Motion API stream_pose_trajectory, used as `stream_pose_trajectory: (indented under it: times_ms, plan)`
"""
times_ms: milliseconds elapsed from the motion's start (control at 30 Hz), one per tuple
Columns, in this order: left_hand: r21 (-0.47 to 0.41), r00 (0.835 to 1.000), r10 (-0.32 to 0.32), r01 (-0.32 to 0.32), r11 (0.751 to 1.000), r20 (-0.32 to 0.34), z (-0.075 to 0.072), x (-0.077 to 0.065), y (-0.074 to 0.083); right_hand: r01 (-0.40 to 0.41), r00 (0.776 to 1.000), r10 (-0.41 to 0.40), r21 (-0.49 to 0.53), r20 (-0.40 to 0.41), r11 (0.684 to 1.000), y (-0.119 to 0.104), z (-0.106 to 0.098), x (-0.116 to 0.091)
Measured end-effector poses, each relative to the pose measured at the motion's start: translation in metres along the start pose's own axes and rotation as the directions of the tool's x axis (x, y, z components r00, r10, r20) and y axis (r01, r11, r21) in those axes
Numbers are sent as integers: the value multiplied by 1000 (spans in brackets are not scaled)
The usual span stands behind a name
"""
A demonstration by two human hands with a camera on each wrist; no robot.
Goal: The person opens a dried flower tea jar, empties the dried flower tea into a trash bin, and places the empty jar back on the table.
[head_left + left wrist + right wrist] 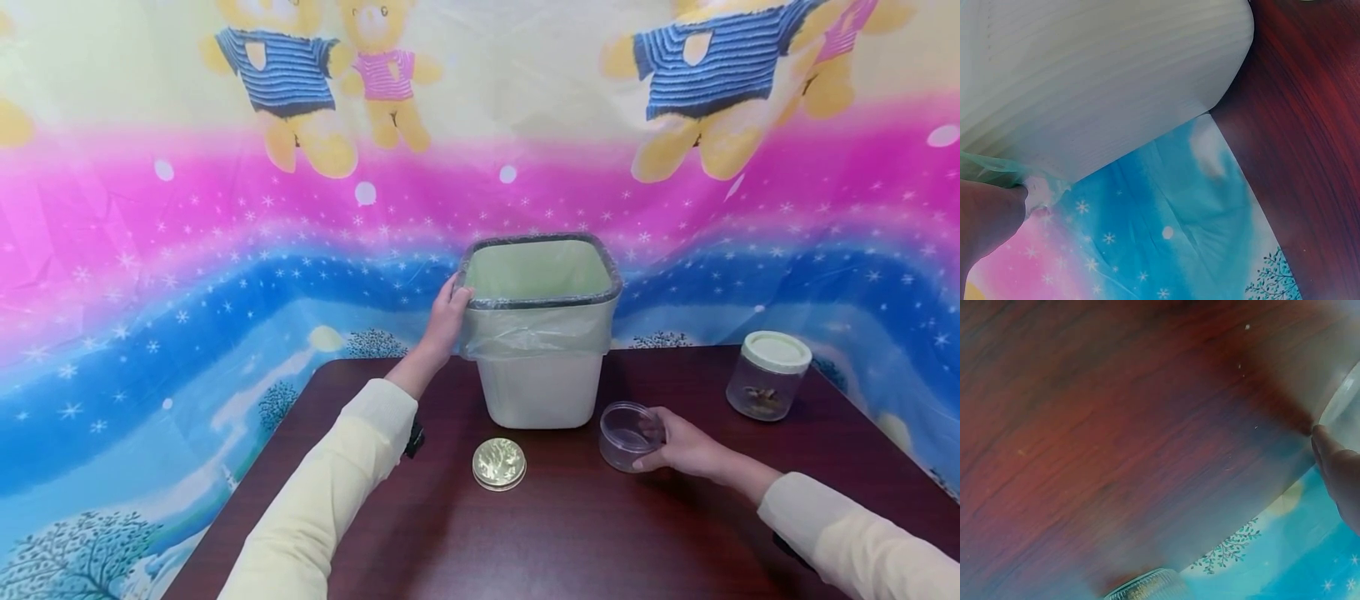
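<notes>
A pale trash bin (543,392) with a grey rim stands on the table, lined with a clear plastic bag (540,332). My left hand (447,315) grips the bin's rim at its left side; in the left wrist view a finger (991,215) lies against the thin bag by the bin wall (1116,81). To the right of the bin, my right hand (682,446) holds a clear, lidless plastic jar (624,450) by its right side, close over the table. A round gold lid (499,463) lies in front of the bin, between the two arms.
A clear jar (765,387) with a pale green lid and some small brown pieces inside stands at the right back of the dark wooden table (555,542). Behind the table hangs a printed cloth (420,200) with bears and snowflakes.
</notes>
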State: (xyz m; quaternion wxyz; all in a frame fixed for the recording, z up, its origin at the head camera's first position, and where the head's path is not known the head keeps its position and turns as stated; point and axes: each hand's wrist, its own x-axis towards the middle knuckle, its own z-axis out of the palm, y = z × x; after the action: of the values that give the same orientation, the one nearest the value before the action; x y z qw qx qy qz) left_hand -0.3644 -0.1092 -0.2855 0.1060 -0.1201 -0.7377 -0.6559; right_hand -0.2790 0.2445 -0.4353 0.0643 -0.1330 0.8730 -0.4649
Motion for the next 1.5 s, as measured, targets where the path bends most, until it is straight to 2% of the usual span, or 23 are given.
stream_pose_trajectory:
  times_ms: [467, 600, 767, 1033, 1233, 1367, 1500]
  plan:
    - [20, 1000, 0, 0, 1000, -10, 1, 0, -1, 27, 999, -29, 57, 31, 998, -9, -9, -2]
    - [17, 1000, 3, -3, 1000, -6, 0, 0, -1, 15, 999, -18, 60, 43, 998, -17, -16, -2]
    - [17, 1000, 9, -9, 1000, -6, 0, 1, -2, 39, 999, -41, 69, 27, 997, -28, -29, 1]
    - [22, 1000, 6, -6, 1000, -5, 0, 0, -1, 78, 992, -72, 57, -100, 995, -41, -68, 5]
    - [22, 1000, -7, 7, 1000, -2, 0, -1, -1, 37, 982, -25, 57, -190, 998, -48, -102, -2]
    - [21, 1000, -5, 5, 1000, -2, 0, 0, -1, 1, 963, 8, 32, -270, 1000, -47, -117, -5]
    - [14, 1000, -1, 1, 1000, 3, -1, 0, -2, -21, 930, 33, 36, -367, 999, -41, -129, -6]
